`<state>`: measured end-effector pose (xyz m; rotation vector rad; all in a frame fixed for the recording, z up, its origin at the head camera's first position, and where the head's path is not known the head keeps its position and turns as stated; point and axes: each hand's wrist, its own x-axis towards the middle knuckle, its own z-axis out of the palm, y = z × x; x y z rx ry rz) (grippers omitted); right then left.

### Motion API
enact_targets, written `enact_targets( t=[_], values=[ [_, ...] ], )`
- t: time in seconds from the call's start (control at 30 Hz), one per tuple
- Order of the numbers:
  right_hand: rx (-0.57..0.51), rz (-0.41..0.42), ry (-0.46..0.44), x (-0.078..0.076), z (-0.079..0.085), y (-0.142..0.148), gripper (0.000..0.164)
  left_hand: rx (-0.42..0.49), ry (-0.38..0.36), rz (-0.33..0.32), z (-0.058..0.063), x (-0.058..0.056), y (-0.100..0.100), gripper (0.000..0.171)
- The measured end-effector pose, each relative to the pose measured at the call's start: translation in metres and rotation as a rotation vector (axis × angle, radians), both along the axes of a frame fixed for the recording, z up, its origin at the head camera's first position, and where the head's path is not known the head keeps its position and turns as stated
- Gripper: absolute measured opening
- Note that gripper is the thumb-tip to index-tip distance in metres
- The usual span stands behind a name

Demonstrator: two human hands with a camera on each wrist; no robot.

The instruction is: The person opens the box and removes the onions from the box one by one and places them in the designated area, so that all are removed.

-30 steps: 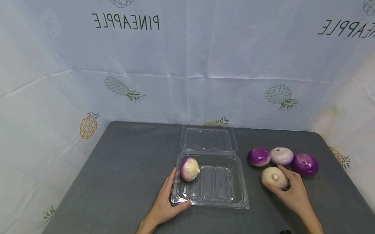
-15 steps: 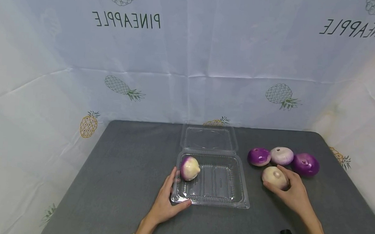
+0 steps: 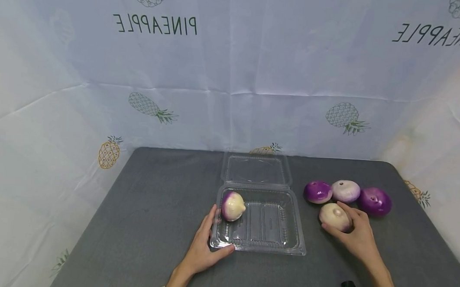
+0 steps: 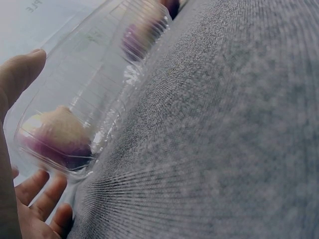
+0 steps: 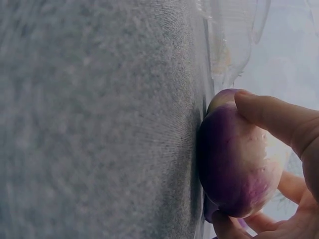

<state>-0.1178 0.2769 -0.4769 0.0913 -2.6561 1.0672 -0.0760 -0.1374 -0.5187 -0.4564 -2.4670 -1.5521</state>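
My right hand [image 3: 359, 238] grips a pale onion [image 3: 333, 215] with a purple underside, thumb on its near side and fingers at the far side. In the right wrist view this onion's purple flank [image 5: 227, 159] sits close over the table. My left hand [image 3: 202, 252] rests at the left side of a clear plastic clamshell box [image 3: 263, 250], its thumb at the front left corner and its fingers spread along the side. Inside the box, at the left, lies a purple and cream onion [image 3: 232, 207]; its point faces right. The lid [image 3: 256, 171] is folded back behind.
Beyond the held onion sit three more onions in a row: a purple one [image 3: 318, 192], a whitish one [image 3: 345, 191] and a dark purple one [image 3: 375, 202]. All stand on a grey table [image 3: 165, 192]. A pineapple-print curtain [image 3: 203, 64] hangs behind.
The right hand and the onion in it have shifted slightly left. The left hand, the box and the other onions look the same.
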Motion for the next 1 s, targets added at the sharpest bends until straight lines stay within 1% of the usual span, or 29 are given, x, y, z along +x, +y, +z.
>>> enact_targets(
  t=[0.23,0.4,0.6,0.8,0.9,1.0],
  values=[
    [-0.008,0.005,0.044,0.000,-0.001,0.001,0.075,0.010,0.002,-0.005,0.000,0.000,0.000,0.114],
    [-0.008,-0.007,0.032,0.002,0.001,0.003,0.076,0.009,0.000,-0.003,0.000,0.000,0.000,0.113],
    [-0.022,-0.022,0.056,0.004,0.007,0.005,0.071,0.001,0.009,0.001,-0.001,0.000,0.000,0.113],
    [-0.049,-0.027,0.047,0.008,0.018,0.001,0.071,-0.001,0.035,-0.006,-0.003,-0.001,-0.001,0.113],
    [-0.076,-0.021,0.049,0.009,0.024,-0.003,0.071,-0.002,0.032,-0.004,-0.003,-0.001,-0.001,0.113],
    [-0.115,0.002,0.067,0.009,0.030,-0.010,0.070,-0.002,0.021,-0.001,-0.002,-0.001,0.000,0.113]
  ],
)
